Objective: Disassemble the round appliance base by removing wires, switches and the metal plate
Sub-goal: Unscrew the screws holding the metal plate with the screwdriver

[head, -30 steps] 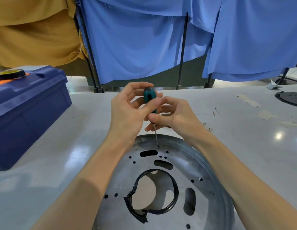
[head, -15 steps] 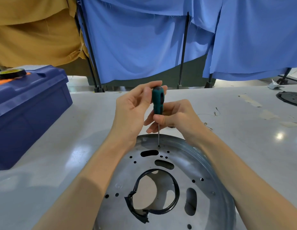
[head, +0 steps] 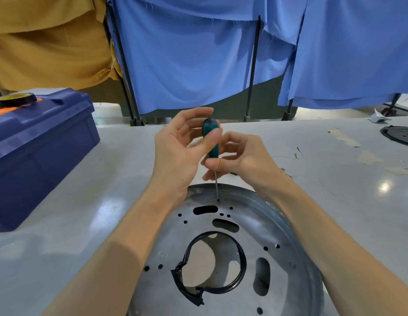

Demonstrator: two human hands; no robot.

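Landmark: round grey metal plate [head: 171, 242], lying flat on the pale grey table [head: 84, 224] at the near edge, between both forearms.
Tool: small green-handled screwdriver [head: 213, 151], upright over the plate's far rim, tip seated in a tiny screw [head: 218, 200].
Left hand [head: 175, 151]: above the plate's far-left rim, thumb and curled fingers pinching the handle's upper part.
Right hand [head: 244, 156]: above the plate's far-right rim, fingertips pinching the handle's bottom end, just above the shaft.
Done, judging by the layout: no wires or switches visible on the plate, most holes and slots bare; thin loose wires [head: 296, 153] beyond the plate to the right; black round disc [head: 399, 135] far right of it.
Left: the far-rim screw under the tip, probably mid-turn; torn black ring [head: 241, 258] lining the plate's centre opening; possibly one small fastener near the right rim, too small to confirm.
Also present: dark blue plastic toolbox [head: 38, 156], well left of the plate.
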